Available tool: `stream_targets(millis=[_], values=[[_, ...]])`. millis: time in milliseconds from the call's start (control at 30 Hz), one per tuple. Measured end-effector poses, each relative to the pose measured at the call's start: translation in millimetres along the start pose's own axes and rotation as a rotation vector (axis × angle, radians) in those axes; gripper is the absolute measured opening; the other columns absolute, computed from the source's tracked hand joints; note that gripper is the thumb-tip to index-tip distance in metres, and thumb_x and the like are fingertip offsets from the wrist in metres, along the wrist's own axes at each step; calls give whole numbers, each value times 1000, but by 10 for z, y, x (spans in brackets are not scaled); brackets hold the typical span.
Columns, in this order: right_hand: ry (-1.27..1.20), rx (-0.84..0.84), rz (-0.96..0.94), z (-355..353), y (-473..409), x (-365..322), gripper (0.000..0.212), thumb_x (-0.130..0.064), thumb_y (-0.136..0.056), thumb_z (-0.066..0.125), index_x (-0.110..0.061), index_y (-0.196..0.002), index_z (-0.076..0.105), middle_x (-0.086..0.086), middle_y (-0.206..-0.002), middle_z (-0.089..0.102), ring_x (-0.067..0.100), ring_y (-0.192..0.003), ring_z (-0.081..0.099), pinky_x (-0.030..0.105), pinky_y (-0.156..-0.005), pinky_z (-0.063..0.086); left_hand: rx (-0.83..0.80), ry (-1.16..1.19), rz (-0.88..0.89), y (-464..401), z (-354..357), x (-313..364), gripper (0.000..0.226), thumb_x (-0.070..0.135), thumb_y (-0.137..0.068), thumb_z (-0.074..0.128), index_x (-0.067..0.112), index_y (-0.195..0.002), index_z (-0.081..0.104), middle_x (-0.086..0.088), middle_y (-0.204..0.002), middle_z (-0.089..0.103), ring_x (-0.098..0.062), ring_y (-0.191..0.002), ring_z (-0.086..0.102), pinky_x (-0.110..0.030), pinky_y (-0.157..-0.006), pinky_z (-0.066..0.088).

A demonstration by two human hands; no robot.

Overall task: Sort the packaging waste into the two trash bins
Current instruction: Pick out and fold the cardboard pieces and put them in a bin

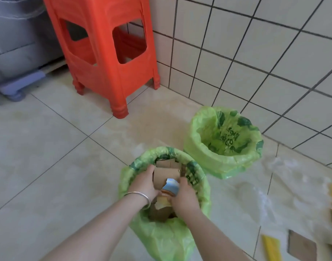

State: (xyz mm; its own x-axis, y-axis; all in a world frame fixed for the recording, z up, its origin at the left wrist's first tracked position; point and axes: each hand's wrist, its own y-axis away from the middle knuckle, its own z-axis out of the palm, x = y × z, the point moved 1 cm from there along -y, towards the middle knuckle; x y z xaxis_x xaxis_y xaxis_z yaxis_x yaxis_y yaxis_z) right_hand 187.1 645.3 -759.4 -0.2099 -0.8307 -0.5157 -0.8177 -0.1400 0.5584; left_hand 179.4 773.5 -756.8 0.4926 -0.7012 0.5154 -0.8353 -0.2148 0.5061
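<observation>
An orange plastic stool (106, 59) stands by the white tiled wall (255, 44); brown cardboard scraps (301, 246) lie on the floor at right. A second green-lined bin (224, 142) sits just beyond the near green-lined bin (167, 240), where the left hand (145, 182) and right hand (184, 196), fingers curled, grip brown cardboard pieces (166, 176) inside its mouth.

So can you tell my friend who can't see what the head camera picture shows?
Both hands, left hand and right hand, push cardboard pieces into the near green-lined bin. A second lined bin stands behind it, by an orange stool.
</observation>
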Motion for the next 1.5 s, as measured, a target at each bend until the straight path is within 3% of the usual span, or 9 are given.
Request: stream_targets(millis=[133,367,533,600,700,800,967,1333,1500], values=[[290,-55,20,63,-119,-25,30,-10,-94,45,-4,-124,45,14,-130,47,26,-118,51,27,-87,43,-64,-217,-19,-125,134,-47,71,28,-70,76,17,-128,36,-11,-127,48,-30,-110,57,-32,-81,45],[635,-171,38,15,-157,-78,29,-5,-96,43,-5,-121,57,9,-127,59,20,-116,59,27,-89,50,-116,-575,-16,-97,283,18,68,27,-83,65,12,-135,26,-13,-141,36,-30,-113,56,-39,-79,47],[645,-22,-70,-217,34,-200,28,-3,-95,42,-6,-117,59,9,-122,60,22,-112,60,27,-82,51,139,-634,77,158,51,298,86,54,-70,69,19,-137,28,-2,-133,41,-22,-117,49,-33,-78,48],[563,24,-93,-330,188,-197,28,-1,-94,42,-7,-117,58,9,-122,60,22,-113,60,27,-83,51,237,-662,143,333,-42,439,90,56,-72,64,20,-142,21,0,-136,38,-21,-120,46,-33,-79,49],[387,137,-110,-556,497,-99,25,-11,-93,44,-9,-117,53,7,-118,61,25,-110,61,29,-78,48,284,-624,292,615,-117,717,62,48,-82,54,27,-136,33,4,-136,42,-19,-121,47,-33,-82,49],[181,231,-94,-812,857,199,27,-23,-95,40,-11,-114,55,10,-114,64,30,-107,60,31,-77,46,232,-639,525,924,-25,1146,35,38,-90,45,29,-124,47,7,-125,54,-17,-115,54,-33,-81,49],[-208,410,34,-1325,1377,1056,31,-25,-95,37,-14,-111,61,13,-111,66,33,-106,58,34,-78,45,131,-552,671,1345,621,1972,27,31,-95,40,29,-116,56,5,-120,60,-23,-110,58,-33,-82,47],[-557,537,392,-1601,1582,3218,27,-24,-92,42,-16,-106,63,9,-103,69,28,-97,61,32,-73,46,-391,-452,694,1257,2699,3000,18,23,-88,52,29,-99,65,5,-103,68,-17,-98,62,-31,-90,50],[-600,493,548,-1507,1306,3996,24,-23,-92,44,-18,-104,64,3,-105,68,23,-100,60,32,-80,48,-488,-614,668,850,3541,3059,26,25,-89,51,25,-113,61,4,-119,63,-18,-110,59,-28,-94,46]])
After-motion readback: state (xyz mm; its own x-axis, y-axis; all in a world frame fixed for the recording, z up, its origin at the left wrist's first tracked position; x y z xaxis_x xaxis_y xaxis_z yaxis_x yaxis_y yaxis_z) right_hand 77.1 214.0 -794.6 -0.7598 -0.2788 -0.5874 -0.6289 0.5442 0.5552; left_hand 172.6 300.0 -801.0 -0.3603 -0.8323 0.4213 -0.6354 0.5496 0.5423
